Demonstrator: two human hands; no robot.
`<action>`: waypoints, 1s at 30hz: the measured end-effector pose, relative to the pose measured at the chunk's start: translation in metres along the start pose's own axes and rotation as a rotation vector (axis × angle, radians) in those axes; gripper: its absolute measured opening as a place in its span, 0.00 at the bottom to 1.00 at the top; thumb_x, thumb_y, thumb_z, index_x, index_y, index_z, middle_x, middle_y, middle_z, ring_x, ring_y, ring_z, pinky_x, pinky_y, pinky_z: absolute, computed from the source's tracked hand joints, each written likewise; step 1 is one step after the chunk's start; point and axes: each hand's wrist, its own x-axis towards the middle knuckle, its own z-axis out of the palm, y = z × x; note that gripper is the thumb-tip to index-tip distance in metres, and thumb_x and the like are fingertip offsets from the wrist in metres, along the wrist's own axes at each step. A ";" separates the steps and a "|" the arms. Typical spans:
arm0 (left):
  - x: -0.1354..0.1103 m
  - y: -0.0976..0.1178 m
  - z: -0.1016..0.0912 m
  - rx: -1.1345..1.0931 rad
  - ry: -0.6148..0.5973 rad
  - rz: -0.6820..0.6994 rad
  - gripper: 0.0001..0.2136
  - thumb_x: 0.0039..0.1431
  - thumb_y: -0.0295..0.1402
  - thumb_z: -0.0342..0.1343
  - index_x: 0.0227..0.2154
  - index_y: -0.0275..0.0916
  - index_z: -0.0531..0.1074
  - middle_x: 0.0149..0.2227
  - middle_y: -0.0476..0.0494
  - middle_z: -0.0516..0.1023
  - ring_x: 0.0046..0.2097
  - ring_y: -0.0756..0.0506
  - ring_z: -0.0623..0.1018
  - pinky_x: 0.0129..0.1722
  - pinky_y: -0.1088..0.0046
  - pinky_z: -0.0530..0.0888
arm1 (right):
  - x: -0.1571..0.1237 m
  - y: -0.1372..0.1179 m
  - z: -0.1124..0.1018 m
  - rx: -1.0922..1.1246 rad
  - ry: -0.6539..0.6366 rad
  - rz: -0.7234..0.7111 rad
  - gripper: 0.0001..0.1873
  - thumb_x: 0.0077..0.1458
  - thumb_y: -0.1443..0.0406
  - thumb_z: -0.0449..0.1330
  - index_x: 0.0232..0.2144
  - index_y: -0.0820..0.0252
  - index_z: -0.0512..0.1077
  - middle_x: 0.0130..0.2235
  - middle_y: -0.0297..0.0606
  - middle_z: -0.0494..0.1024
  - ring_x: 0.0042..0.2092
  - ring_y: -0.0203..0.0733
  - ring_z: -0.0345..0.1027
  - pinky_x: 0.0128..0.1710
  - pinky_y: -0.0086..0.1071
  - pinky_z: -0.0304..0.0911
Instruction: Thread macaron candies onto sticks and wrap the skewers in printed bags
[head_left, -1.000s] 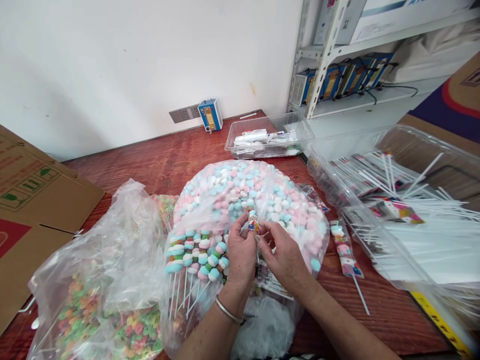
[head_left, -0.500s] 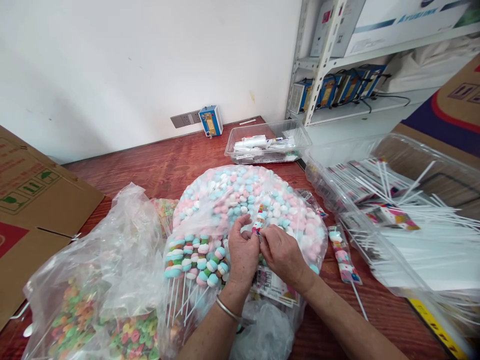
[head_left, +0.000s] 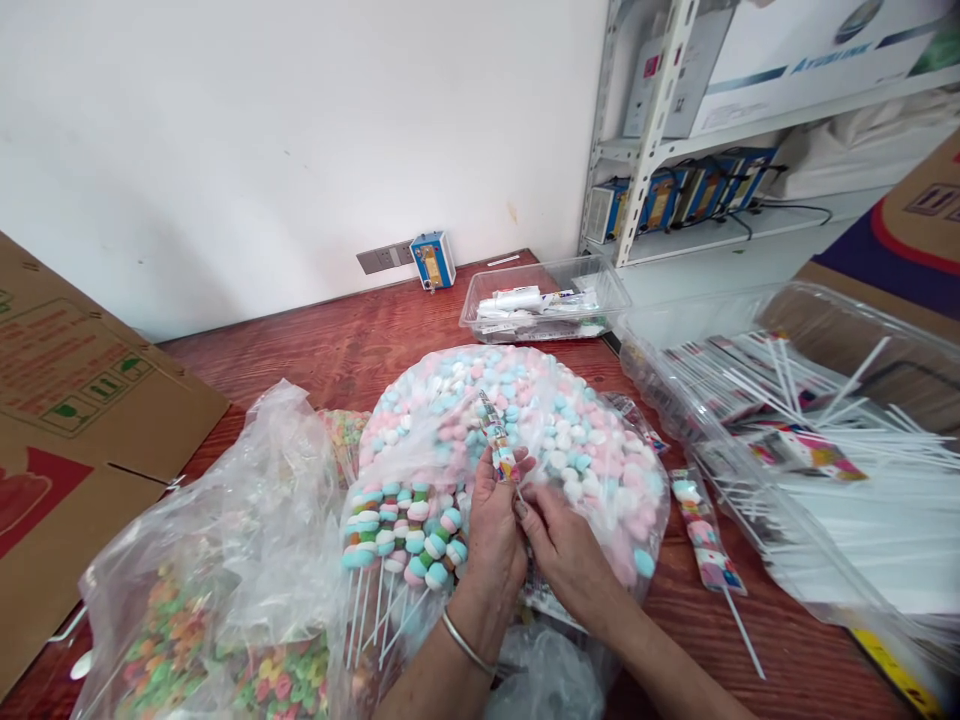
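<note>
Left hand point(head_left: 495, 530), right hand point(head_left: 566, 555) at wrapper point(head_left: 493, 428) — bin rim point(head_left: 739, 490) apart (rightward)

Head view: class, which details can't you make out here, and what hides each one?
Head view: exactly what the right hand grips below the packet; its own fingers hide it.
Head view: any small print on the packet; too small to read.
Head view: the rest of the brown box at left; the picture's left edge cuts it off.
Head view: the top of the white box at upper right; the top edge cuts it off.
</note>
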 end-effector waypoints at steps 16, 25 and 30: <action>-0.005 0.060 0.000 -0.159 -0.169 0.108 0.15 0.50 0.36 0.67 0.38 0.38 0.70 0.21 0.59 0.62 0.19 0.58 0.60 0.22 0.80 0.63 | -0.044 0.009 0.000 0.021 -0.090 -0.204 0.11 0.66 0.61 0.49 0.43 0.52 0.71 0.30 0.32 0.79 0.27 0.39 0.74 0.25 0.28 0.65; -0.026 0.038 0.011 -0.139 -0.158 0.057 0.13 0.55 0.36 0.63 0.32 0.39 0.64 0.18 0.60 0.56 0.17 0.58 0.55 0.18 0.81 0.57 | -0.046 -0.003 0.005 0.098 -0.024 -0.140 0.15 0.66 0.58 0.48 0.28 0.55 0.66 0.22 0.29 0.69 0.22 0.36 0.63 0.22 0.26 0.57; -0.033 0.038 0.006 -0.029 -0.207 0.071 0.13 0.55 0.37 0.63 0.38 0.38 0.67 0.22 0.56 0.66 0.23 0.55 0.67 0.26 0.79 0.66 | -0.038 -0.010 0.005 0.203 -0.056 0.010 0.18 0.65 0.55 0.48 0.26 0.56 0.65 0.23 0.30 0.67 0.26 0.37 0.60 0.25 0.28 0.56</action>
